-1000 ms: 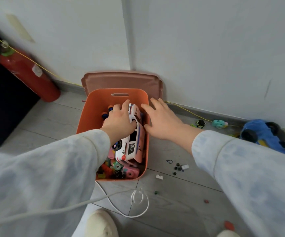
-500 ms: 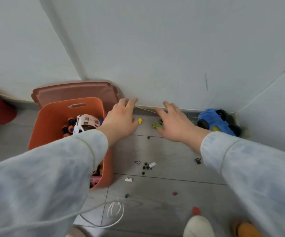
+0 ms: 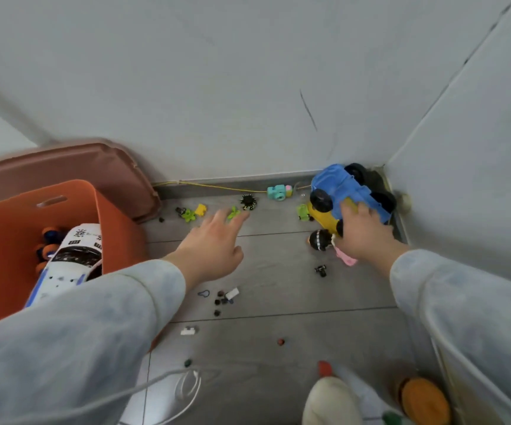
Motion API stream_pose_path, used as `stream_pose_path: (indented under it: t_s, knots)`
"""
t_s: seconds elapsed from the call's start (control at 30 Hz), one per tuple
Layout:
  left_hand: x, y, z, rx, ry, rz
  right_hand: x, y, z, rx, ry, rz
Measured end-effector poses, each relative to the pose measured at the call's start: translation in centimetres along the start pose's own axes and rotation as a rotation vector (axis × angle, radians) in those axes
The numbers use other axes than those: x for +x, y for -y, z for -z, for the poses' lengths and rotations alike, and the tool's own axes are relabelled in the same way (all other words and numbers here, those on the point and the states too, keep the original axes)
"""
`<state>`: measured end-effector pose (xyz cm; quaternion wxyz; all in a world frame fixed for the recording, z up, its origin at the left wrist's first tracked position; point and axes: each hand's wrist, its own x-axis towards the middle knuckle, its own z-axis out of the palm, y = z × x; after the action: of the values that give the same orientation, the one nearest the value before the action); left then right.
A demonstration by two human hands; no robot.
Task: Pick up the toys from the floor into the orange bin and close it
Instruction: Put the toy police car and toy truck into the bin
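The orange bin (image 3: 116,228) stands open at the left, with a white police car (image 3: 73,256) and other toys inside. Its brown lid (image 3: 64,161) leans on the wall behind it. My left hand (image 3: 214,243) stretches out with spread fingers over the floor, fingertips near a small green toy (image 3: 233,213). My right hand (image 3: 364,234) grips the blue and yellow toy truck (image 3: 340,182) lying in the room's corner, its thumb by a black wheel. A small dark-haired doll (image 3: 318,240) lies just left of that hand.
Along the wall lie a teal toy camera (image 3: 276,192), a black spiky toy (image 3: 248,202), and green (image 3: 188,215) and yellow (image 3: 200,210) pieces. Several tiny parts (image 3: 223,297) and a white brick (image 3: 188,330) dot the floor. A white cable (image 3: 186,388) and my shoe (image 3: 329,403) are below.
Both hands left the bin and moved right. My right hand went from the small toys by the wall onto the blue truck. My view swung right toward the corner.
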<state>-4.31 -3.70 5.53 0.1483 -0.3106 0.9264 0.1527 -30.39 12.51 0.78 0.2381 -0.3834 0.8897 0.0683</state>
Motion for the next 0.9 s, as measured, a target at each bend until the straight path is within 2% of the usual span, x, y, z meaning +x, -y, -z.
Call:
stream_pose_path:
  t_s: [0.1, 0.23, 0.37, 0.53, 0.7, 0.9]
  knots:
    - [0.7, -0.4, -0.8, -0.037, 0.032, 0.026, 0.1, -2.0, -1.3, 0.013, 0.024, 0.038]
    - [0.8, -1.0, -0.8, -0.056, 0.071, 0.021, 0.0, -1.8, -1.3, -0.003, -0.014, 0.062]
    - [0.6, -0.8, 0.0, -0.055, 0.087, 0.03, 0.0, -0.6, 0.0, 0.079, -0.102, 0.127]
    - [-1.4, 0.2, 2.3, -0.12, 0.048, 0.073, -1.9, 3.2, 4.0, 0.096, -0.225, 0.239]
    - [-4.9, 1.9, 5.9, -0.145, -0.015, 0.125, -5.1, 8.1, 7.4, 0.262, -0.235, 0.277]
    - [-10.8, 4.2, 10.2, -0.159, -0.047, 0.191, -10.8, 14.8, 13.1, 0.372, -0.334, 0.441]
